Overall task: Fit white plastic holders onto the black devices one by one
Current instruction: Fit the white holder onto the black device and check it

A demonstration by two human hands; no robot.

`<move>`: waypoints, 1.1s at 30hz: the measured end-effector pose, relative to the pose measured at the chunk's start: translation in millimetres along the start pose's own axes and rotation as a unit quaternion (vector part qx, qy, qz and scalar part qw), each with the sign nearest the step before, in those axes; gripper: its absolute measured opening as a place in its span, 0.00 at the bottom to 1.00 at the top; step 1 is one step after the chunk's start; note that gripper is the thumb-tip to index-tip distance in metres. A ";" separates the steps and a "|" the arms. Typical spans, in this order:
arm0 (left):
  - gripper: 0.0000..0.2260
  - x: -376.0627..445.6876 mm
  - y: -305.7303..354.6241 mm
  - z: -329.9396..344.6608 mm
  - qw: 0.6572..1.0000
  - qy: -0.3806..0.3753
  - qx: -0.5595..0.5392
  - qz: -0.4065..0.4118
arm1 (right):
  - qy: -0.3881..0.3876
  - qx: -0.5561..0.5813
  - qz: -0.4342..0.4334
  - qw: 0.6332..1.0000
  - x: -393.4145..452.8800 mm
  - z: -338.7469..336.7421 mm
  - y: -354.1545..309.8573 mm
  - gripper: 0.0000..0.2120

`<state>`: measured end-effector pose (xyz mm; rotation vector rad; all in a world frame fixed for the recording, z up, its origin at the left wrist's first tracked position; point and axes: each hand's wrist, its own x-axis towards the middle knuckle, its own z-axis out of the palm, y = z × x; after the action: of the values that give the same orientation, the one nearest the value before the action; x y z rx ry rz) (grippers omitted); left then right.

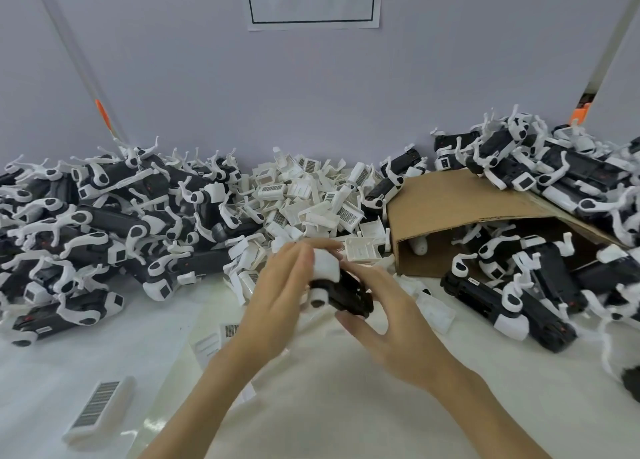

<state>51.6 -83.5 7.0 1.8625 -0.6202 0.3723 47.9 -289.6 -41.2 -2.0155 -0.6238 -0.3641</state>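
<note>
Between my hands above the white table is one black device (349, 294) with a white plastic holder (326, 263) on its left end. My left hand (277, 295) lies against the holder with fairly straight fingers, fingertips on its top. My right hand (384, 316) grips the device's black body from the right, thumb below and fingers over it. Motion blurs both hands. A heap of loose white holders (311, 198) lies just behind them.
A pile of black devices (104, 223) covers the left of the table and another pile (554, 250) the right, partly on and under a bent cardboard sheet (457, 205). A barcoded white holder (100, 406) lies near left. A grey partition stands behind.
</note>
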 end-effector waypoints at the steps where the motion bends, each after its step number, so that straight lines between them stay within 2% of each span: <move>1: 0.19 2.2 -1.4 -4.3 0.995 -0.005 -0.077 -0.058 | 0.009 0.001 0.014 1.000 -0.7 0.6 -1.6 0.28; 2: 0.18 3.7 -3.0 -8.0 0.988 -0.006 -0.116 -0.104 | 0.019 0.008 0.033 0.999 -1.0 0.9 -3.1 0.28; 6: 0.23 6.2 -12.2 -5.4 0.965 0.037 -0.127 -0.225 | 0.077 0.060 0.073 0.993 1.2 -0.4 -9.1 0.22; 8: 0.30 5.2 -10.2 1.1 0.959 0.025 -0.133 -0.247 | 0.123 0.110 0.115 0.980 4.6 -2.8 -12.3 0.22; 10: 0.35 2.7 -7.6 6.4 0.965 -0.001 -0.128 -0.229 | 0.143 0.151 0.154 0.966 8.2 -7.3 -15.1 0.23; 13: 0.30 1.9 -7.2 9.5 0.967 0.010 -0.144 -0.208 | 0.118 0.154 0.187 0.963 10.5 -12.8 -18.4 0.26; 17: 0.25 5.6 -7.7 5.9 0.969 0.054 -0.132 -0.201 | 0.000 0.175 0.217 0.960 11.5 -18.0 -22.2 0.23; 19: 0.23 6.0 -7.2 -1.1 0.976 0.047 -0.122 -0.176 | -0.026 0.190 0.204 0.960 10.8 -22.1 -22.0 0.17; 20: 0.22 5.8 -6.5 -4.6 0.980 0.034 -0.112 -0.163 | -0.018 0.192 0.190 0.963 10.2 -22.7 -20.2 0.17; 21: 0.21 5.3 -7.4 -7.1 0.983 0.022 -0.102 -0.153 | 0.005 0.180 0.171 0.969 9.5 -22.7 -17.7 0.22; 23: 0.21 4.9 -7.4 -7.5 0.983 0.021 -0.097 -0.153 | 0.074 0.091 0.081 0.990 9.2 -21.8 -12.9 0.32; 24: 0.23 4.2 -6.6 -5.8 0.980 0.034 -0.111 -0.164 | 0.099 0.024 0.019 0.995 9.3 -20.2 -10.1 0.34; 26: 0.28 2.5 -4.6 -1.6 0.966 0.058 -0.136 -0.210 | 0.137 -0.094 -0.080 0.983 9.7 -16.0 -7.9 0.34; 28: 0.29 4.7 -5.4 0.4 0.946 0.047 -0.160 -0.279 | 0.158 -0.168 -0.136 0.964 10.2 -11.7 -7.8 0.34; 30: 0.27 8.7 -7.4 -1.5 0.918 0.020 -0.255 -0.303 | 0.159 -0.196 -0.151 0.956 9.2 -8.9 -6.3 0.36; 31: 0.25 9.3 -9.2 -2.5 0.911 0.020 -0.292 -0.291 | 0.147 -0.181 -0.135 0.963 8.5 -8.1 -5.6 0.38; 33: 0.17 10.1 -11.5 -2.8 0.924 0.043 -0.281 -0.255 | 0.085 -0.029 -0.031 0.995 7.4 -7.3 -8.4 0.46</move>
<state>66.5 -80.1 4.6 1.3712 -0.1358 -0.0715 49.2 -290.5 -27.9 -1.9978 -0.5760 -0.5913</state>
